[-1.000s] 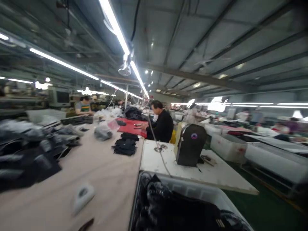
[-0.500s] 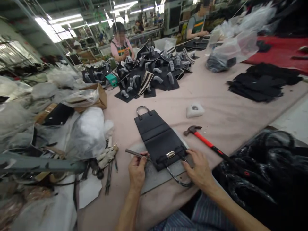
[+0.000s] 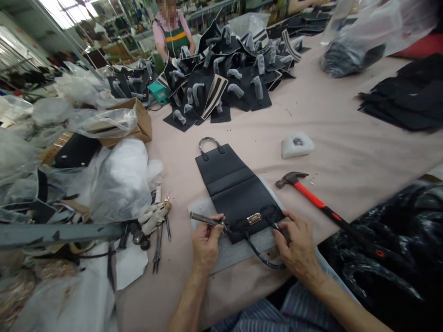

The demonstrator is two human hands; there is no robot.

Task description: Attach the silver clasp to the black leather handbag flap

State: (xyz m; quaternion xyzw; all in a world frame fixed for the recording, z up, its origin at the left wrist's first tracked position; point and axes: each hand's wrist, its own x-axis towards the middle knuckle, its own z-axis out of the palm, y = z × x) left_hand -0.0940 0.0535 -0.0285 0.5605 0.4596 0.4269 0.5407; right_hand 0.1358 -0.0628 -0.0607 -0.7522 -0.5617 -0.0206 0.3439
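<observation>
A black bag panel lies flat on a pale stone-like slab, with a gold metal plate near its close end and a plastic-wrapped handle at each end. My left hand is closed around a metal rod tool, whose right-hand end is at the panel's left edge. On the other side, my right hand grips the close right corner of the panel, beside the near handle. The undersides of its fingers are partly hidden. A claw hammer with a red and black handle lies right of the panel.
A small white block sits beyond the hammer. Black bag panels are heaped at the back, near a person. Plastic bags, a cardboard box and pliers-like tools crowd the left. Wrapped black items fill the right front.
The view has tilted down and shifted, so the table's things appear larger and moved. Both hands keep nearly the same hold on the rod tool and panel.
</observation>
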